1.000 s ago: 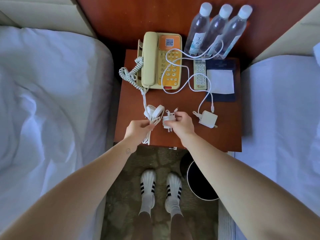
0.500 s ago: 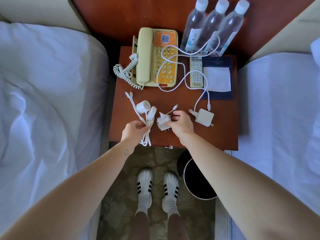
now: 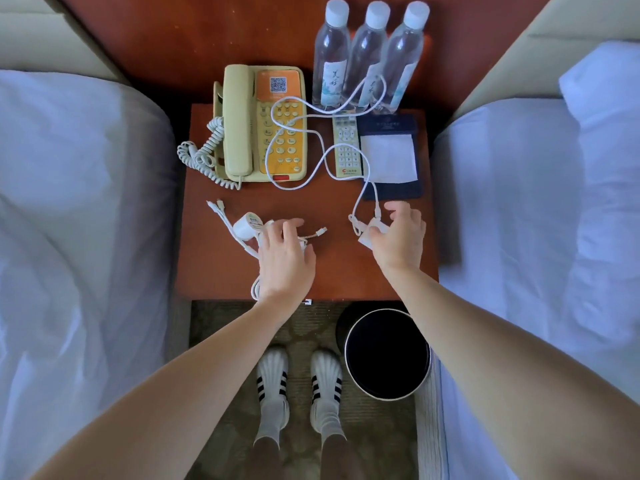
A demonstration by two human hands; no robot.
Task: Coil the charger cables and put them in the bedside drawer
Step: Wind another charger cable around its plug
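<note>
On the reddish wooden worktop (image 3: 214, 268) between two beds, the left hand (image 3: 284, 258) lies palm down on a bundled cable (image 3: 252, 242) near the front edge, its fingers straight and a little spread, pressing on the bundle rather than curling round it. A round white plug (image 3: 245, 227) sits just beside the fingertips on the left, several short connector ends (image 3: 216, 204) fan out behind it, one more connector tip (image 3: 322, 231) pokes out to the right, and a loop of the bundle hangs over the front edge of the worktop. The right hand (image 3: 400, 237) hovers low over a white adapter (image 3: 366, 237) on the right side of the worktop, fingers bent and spread, thumb touching the adapter; whether it actually grips the adapter cannot be told. From that adapter a loose white cable (image 3: 313, 131) snakes back uncoiled across the remote (image 3: 346, 147), over the keypad of the cream and orange telephone (image 3: 242, 123), and in front of the three water bottles (image 3: 367, 53) at the back. A white notepad (image 3: 388, 157) lies on a dark blue folder (image 3: 394, 190) beside the remote. On the floor below stand a dark round bin (image 3: 388, 355) and the person's white striped shoes (image 3: 273, 372).
</note>
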